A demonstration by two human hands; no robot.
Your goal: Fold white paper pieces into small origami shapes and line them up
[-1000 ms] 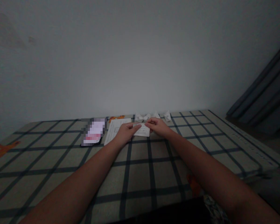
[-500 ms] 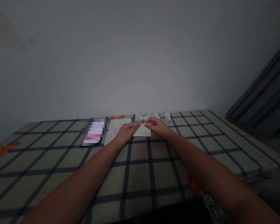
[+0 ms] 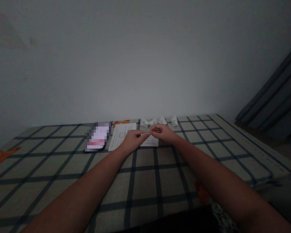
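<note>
A small piece of printed white paper [image 3: 150,141] is pinched between my two hands above the checked cloth. My left hand [image 3: 133,140] grips its left side, thumb and fingers pressed together at the top edge. On the other side, my right hand [image 3: 163,133] has its thumb and fingertips closed on the same upper edge, the fingers curled. The paper's lower part hangs toward me, and the fingers hide some of its top. Just beyond my hands stand several folded white paper shapes [image 3: 162,120], with one [image 3: 174,121] set apart to the right.
Left of my hands lies a printed sheet [image 3: 116,137], and beside it a phone [image 3: 98,137] with a blurred screen. A checked cloth [image 3: 145,181] covers the surface up to the pale wall [image 3: 145,64]. A dark curtain [image 3: 276,84] hangs at the right.
Both hands have lowered slightly toward me with the paper. Its upper edge now tips so that less of its face shows, and the right fingers are more curled.
</note>
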